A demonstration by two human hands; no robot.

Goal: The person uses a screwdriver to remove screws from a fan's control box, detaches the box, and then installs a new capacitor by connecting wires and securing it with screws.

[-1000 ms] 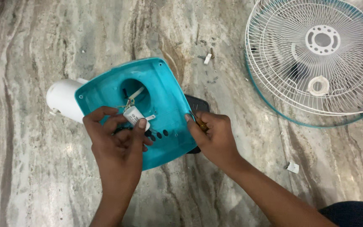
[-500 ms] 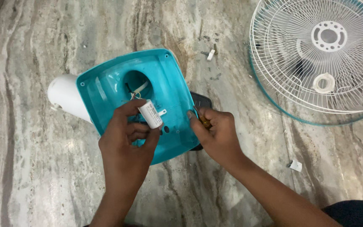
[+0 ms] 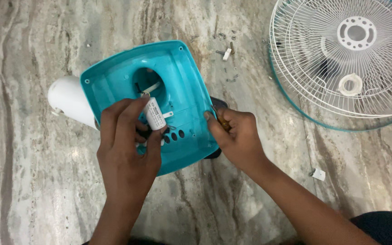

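Pinching a small white cylindrical capacitor (image 3: 154, 113) between thumb and fingers, the left hand (image 3: 125, 145) holds it just above the hollow underside of the teal fan base (image 3: 187, 86), which lies upturned on the marble floor (image 3: 32, 190) near the middle of the view. That grip is closed on the capacitor, and lifting it this way seems meant to keep it free of the shell while its white lead (image 3: 149, 87) runs back into the round hole (image 3: 147, 81) in the base. The capacitor's long axis is tilted, its upper end pointing toward the hole and the far left, its lower end toward the person.

The right hand (image 3: 234, 136) is curled against the base's right edge, fingers closed around a small brownish object (image 3: 223, 123), perhaps a tool handle, though too little shows to tell; pressing there looks like a way to steady the shell. A dark part (image 3: 218, 103) peeks out beneath that edge. A white rounded housing (image 3: 69, 100) sticks out from under the base's left side.

Toward the far right corner of the floor lies the white wire fan guard (image 3: 341, 59), flat, with a teal rim. Loose screws (image 3: 228, 50) are scattered between it and the base, and a small white scrap (image 3: 318, 173) lies near the right forearm.
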